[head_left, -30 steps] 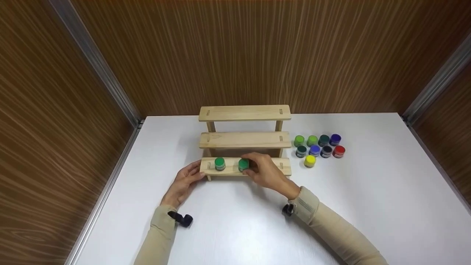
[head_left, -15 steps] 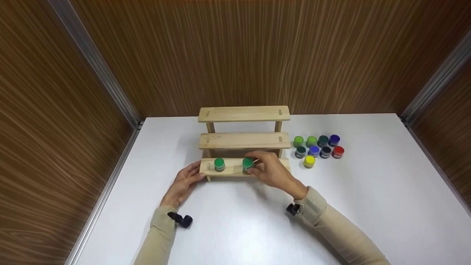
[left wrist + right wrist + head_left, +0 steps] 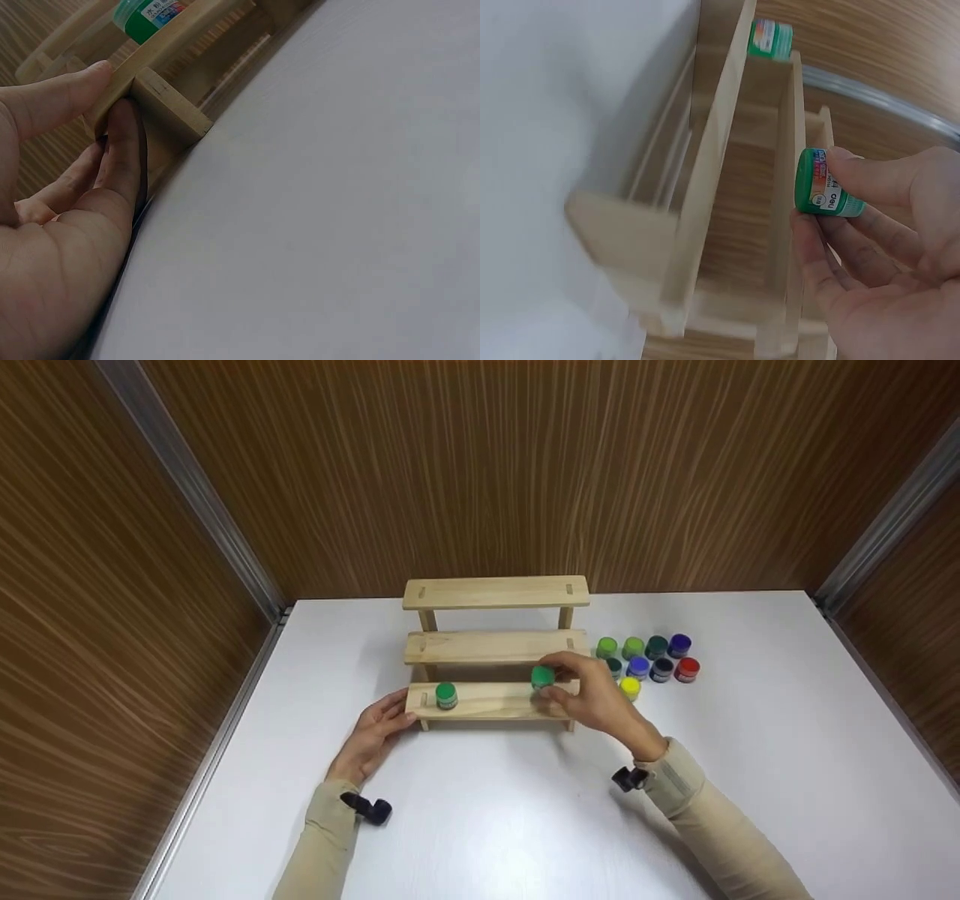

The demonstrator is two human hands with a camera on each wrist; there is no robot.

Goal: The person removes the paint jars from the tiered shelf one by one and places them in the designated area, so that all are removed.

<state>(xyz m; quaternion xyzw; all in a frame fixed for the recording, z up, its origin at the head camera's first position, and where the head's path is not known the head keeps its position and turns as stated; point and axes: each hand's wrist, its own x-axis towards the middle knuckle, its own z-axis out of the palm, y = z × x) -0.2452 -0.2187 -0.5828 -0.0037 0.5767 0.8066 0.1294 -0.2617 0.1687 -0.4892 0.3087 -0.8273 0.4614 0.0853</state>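
Observation:
A three-step wooden rack (image 3: 495, 646) stands on the white table. At its left end my left hand (image 3: 373, 735) grips the lowest step, thumb on top and fingers underneath, as the left wrist view shows on the step's edge (image 3: 169, 45). My right hand (image 3: 600, 697) pinches a green-lidded paint jar (image 3: 542, 676) between thumb and fingers, over the right part of that step. The label of this held jar (image 3: 826, 182) faces the right wrist camera. Another green paint jar (image 3: 446, 695) sits upright near the step's left end.
Right of the rack stand several paint jars in rows, among them a red jar (image 3: 686, 670), a blue-violet jar (image 3: 637, 667) and a yellow jar (image 3: 630, 688) partly behind my right hand. Brown wood-grain panels (image 3: 480, 472) border the table (image 3: 465, 825) at the back and sides.
My right hand has moved the pinched green jar to the right, away from the other green jar, and slightly up. My left hand has stayed on the rack's left end.

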